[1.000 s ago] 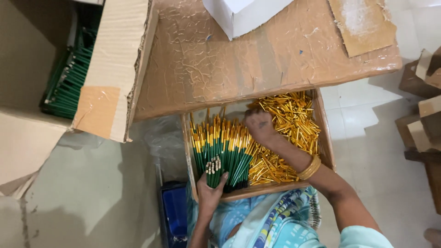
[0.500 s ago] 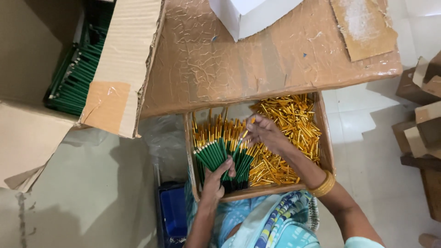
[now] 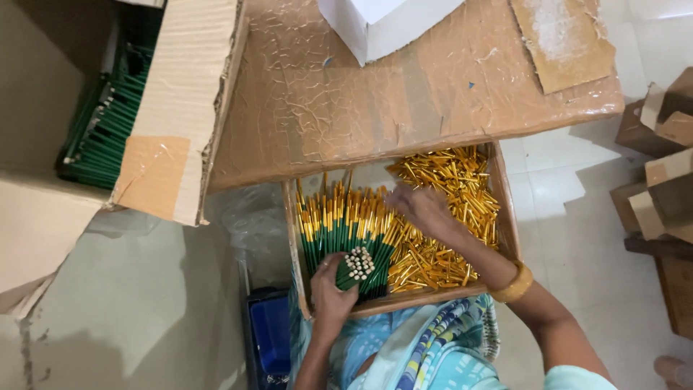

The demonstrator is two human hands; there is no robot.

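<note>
Your left hand [image 3: 333, 289] is gripping a bundle of green sticks [image 3: 355, 266] by its near end, fingers clenched round it so that the pale round tips are facing up at you, while your right hand [image 3: 424, 211] is lying loosely spread, palm down, on the row of green-and-yellow sticks [image 3: 339, 220] just beyond the bundle, grasping nothing that can be made out. Both hands are working inside a shallow wooden tray [image 3: 505, 217] resting on your lap; to the right of your right hand a heap of loose gold tubes [image 3: 451, 188] is filling the rest of the tray. The bundle is being held by one hand only, so a slackening grip is likely to let sticks slide out and scatter among the gold tubes, mixing the two lots. The spread right hand is pressing on sticks that are lying unbound, and a sideways sweep could be pushing them out of line or over the low rim. The tray itself is sitting partly under the edge of the tabletop [image 3: 404, 94], which is covered in wrinkled brown tape; lifting the hands sharply could be knocking them against that edge. Beyond your hands a white box [image 3: 382, 25] is standing on the tabletop. To the left of your left hand an open cardboard carton [image 3: 180, 108] is holding more green sticks, and a blue crate [image 3: 268, 336] is sitting on the pale floor [image 3: 130, 310]. Far to the right, more cardboard boxes [image 3: 668, 173] are lying on white tiles.
</note>
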